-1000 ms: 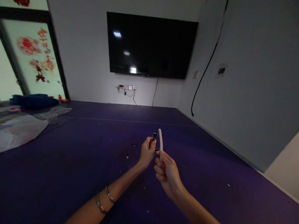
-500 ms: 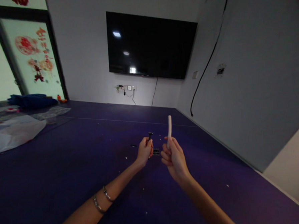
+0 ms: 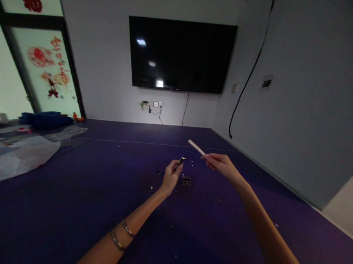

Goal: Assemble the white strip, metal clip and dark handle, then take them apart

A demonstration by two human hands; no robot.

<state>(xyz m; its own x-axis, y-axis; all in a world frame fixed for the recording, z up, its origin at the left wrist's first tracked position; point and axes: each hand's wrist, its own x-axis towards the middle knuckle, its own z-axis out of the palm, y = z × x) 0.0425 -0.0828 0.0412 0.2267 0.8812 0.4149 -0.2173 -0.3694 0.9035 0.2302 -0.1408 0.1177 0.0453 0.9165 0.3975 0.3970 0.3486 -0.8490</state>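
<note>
My left hand point(image 3: 171, 177) is closed round a slim dark tool point(image 3: 181, 161) with a small shiny crosswise head, which looks like a razor; its exact kind is hard to make out. A plain white stick point(image 3: 196, 147) is pinched by one end in my right hand point(image 3: 221, 166). It slants up and to the left, its free end above the tool, the two apart. On the purple floor just right of my left hand lies a small black slotted piece point(image 3: 186, 180). A short dark strip point(image 3: 160, 173) rests left of that hand, partly hidden by it.
Small white bits dot the purple floor point(image 3: 124, 213). Plastic sheets point(image 3: 26, 155) and a dark blue cloth bundle point(image 3: 47, 120) lie at the left. A large television point(image 3: 184, 52) hangs on the far wall, and a black cable point(image 3: 246, 84) runs down the right wall.
The white stick has tipped from upright to a leftward slant as my right hand turned and moved right. The tool in my left hand has tilted to the right.
</note>
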